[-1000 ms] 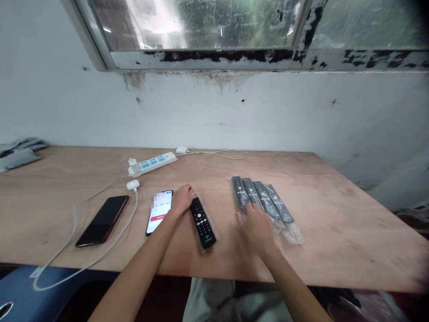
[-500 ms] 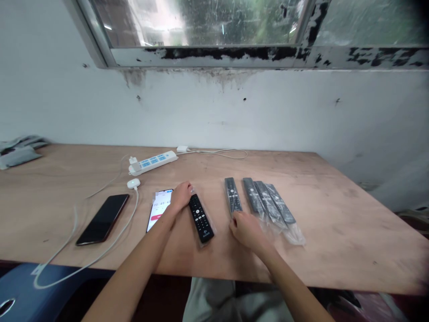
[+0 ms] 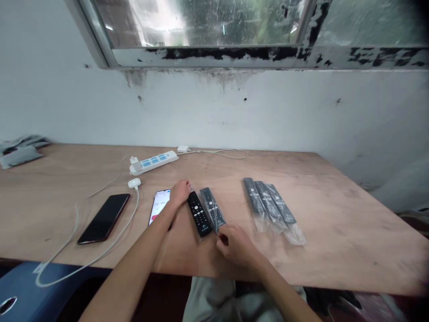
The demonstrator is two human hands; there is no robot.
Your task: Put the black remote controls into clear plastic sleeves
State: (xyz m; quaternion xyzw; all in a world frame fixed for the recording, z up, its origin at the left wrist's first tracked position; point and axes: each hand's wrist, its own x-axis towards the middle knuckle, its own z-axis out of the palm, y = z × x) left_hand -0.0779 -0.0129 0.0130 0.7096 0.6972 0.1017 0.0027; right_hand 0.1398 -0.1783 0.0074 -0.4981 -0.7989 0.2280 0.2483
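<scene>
My left hand (image 3: 180, 192) is closed on the top end of a black remote control (image 3: 199, 214) in a clear plastic sleeve, which lies slanted on the table. Just right of it lies a second bagged remote control (image 3: 212, 208), its plastic cloudier. The fingers of my right hand (image 3: 236, 243) pinch the near end of that second remote's bag. Farther right, several more bagged remotes (image 3: 268, 203) lie side by side, apart from both hands. Partly behind my left wrist is a phone with a lit timer screen (image 3: 159, 205).
A dark phone (image 3: 103, 219) lies at the left beside a white charging cable (image 3: 129, 229). Behind stands a white power strip (image 3: 154, 162) with a plug in it. Grey packets (image 3: 22, 154) sit at the far left. The wooden table (image 3: 351, 232) meets a wall under a window.
My right hand has drawn the second bagged remote leftward, from near the group to beside the first remote. My left hand and its remote have shifted only slightly left.
</scene>
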